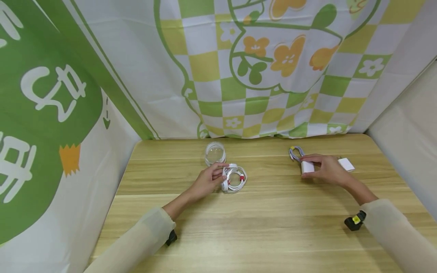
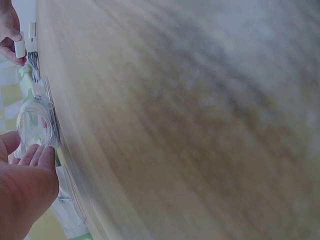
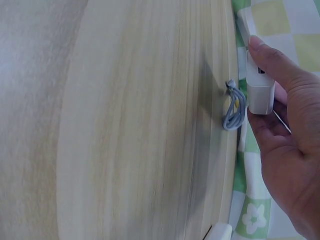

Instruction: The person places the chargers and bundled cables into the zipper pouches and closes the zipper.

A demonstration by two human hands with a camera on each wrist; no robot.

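Observation:
In the head view, my left hand (image 1: pixel 209 178) grips a coiled white cable (image 2: pixel 35 125) in what looks like a clear round holder, standing tilted. Right beside it lies another white cable coil (image 1: pixel 242 182) with a red tie; whether they touch I cannot tell. Behind my fingers is a clear round case (image 1: pixel 215 151) with a white cable coiled inside. My right hand (image 1: pixel 326 170) pinches a white charger (image 3: pixel 260 92) between thumb and fingers, and a USB port shows on it in the right wrist view. Near those fingertips is a bundled grey-blue cable (image 1: pixel 295 152) with a yellow tie.
A second white charger (image 1: pixel 346 164) with prongs lies to the right of my right hand. Everything is on a wooden table (image 1: pixel 246 231). A patterned curtain (image 1: pixel 252 110) hangs at its back edge, and a green and white cloth (image 1: pixel 78 125) hangs at the left.

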